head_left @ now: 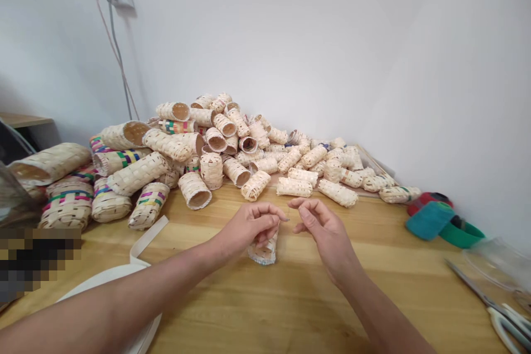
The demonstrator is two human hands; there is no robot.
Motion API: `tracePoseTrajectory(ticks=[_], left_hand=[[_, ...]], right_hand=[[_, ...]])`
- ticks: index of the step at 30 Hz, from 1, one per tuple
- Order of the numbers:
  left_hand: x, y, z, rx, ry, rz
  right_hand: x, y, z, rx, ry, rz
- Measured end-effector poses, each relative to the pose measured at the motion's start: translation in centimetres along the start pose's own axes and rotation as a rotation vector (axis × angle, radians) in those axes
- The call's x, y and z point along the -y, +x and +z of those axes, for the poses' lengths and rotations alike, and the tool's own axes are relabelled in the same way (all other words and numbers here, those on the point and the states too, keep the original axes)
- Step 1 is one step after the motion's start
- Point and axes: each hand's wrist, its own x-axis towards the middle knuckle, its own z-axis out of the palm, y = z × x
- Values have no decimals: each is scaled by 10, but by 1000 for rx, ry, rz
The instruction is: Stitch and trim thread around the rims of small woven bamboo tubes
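Near the middle of the yellowish wooden tabletop point(232, 310), taken as the clock's centre, a small pale woven-strip basket point(269, 253) sits tilted under the left hand point(258, 224), its bluish-white rim towards the wearer. That hand's fingers curl round the basket's upper part, hiding much of it, while thumb and forefinger meet in a pinch. Just beside it at two o'clock, the right hand point(313, 218) is partly closed, thumb near the bent forefinger; a faint thin line shows between the hands, but whether the right fingers grip it I cannot tell.

From ten to one o'clock spreads a heaped pile of pale woven-strip cylinders point(211, 171), some banded in green, purple and yellow. At nine o'clock lies a flat off-white fabric strip point(139, 249). Between two and three o'clock rests a blue-teal cloth piece point(429, 220) beside a green curved object point(461, 235); between three and four, white-handled metal scissors point(489, 302).
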Motion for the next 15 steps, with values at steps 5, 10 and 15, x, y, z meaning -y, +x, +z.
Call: tracePoseTrajectory(ticks=[5, 10, 15], left_hand=[[-1, -1, 0, 82, -23, -35], [-9, -4, 4, 47, 53, -13], [-14, -6, 8, 20, 149, -24]], right_hand=[[-1, -3, 1, 120, -24, 36], [-1, -1, -2, 99, -111, -41], [1, 1, -3, 74, -112, -94]])
